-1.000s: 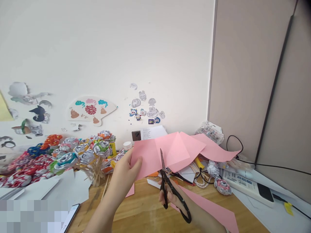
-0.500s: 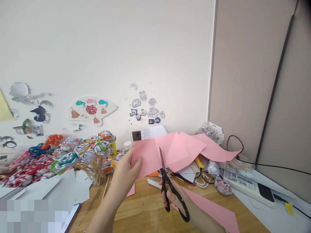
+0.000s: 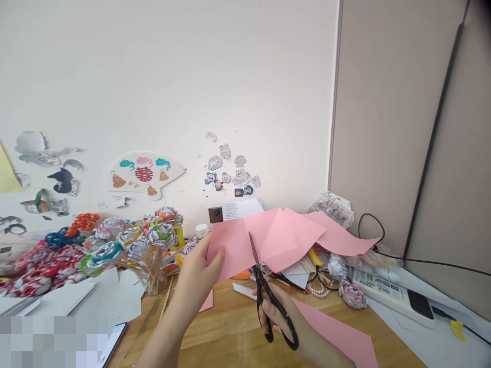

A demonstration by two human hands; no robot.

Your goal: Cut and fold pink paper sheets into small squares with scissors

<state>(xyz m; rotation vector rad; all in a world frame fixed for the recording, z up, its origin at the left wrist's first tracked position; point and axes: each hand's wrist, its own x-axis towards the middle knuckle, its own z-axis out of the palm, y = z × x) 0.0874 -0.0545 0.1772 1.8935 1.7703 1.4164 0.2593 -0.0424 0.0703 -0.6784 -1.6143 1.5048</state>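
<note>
The person's left hand [image 3: 201, 266] pinches the left edge of a pink paper sheet [image 3: 232, 250], thumb on top, holding it raised above the wooden table [image 3: 222, 332]. The right hand [image 3: 293, 309] is wrapped round black scissors [image 3: 261, 280], fingers through the loops, the tip pointing away and slightly left at the sheet. One blade shows in front of the paper; the other is mostly hidden, so how wide the blades stand is hard to tell. To the right, pink paper spreads in overlapping folds and ends in a curling tail over the clutter.

Close by on the table, a pink offcut [image 3: 341, 327] lies partly beneath the right forearm, with a smaller pink scrap [image 3: 207, 301] and a white strip [image 3: 242, 290] just left of the scissors. Beyond, to the right, are a yellow handle [image 3: 315, 256], a string of pearly beads [image 3: 318, 291], a pink-and-grey paper flower [image 3: 352, 295] and a long white device [image 3: 387, 294] with a black end.

On the left, paper flowers [image 3: 138, 245] on wooden sticks stand beside red-and-white bundles [image 3: 57, 266]. Nearer are white papers [image 3: 126, 291] and a phone [image 3: 113, 342]. On the far white wall [image 3: 230, 66] are a fan-shaped picture [image 3: 146, 174] and small cartoon stickers [image 3: 241, 177].
</note>
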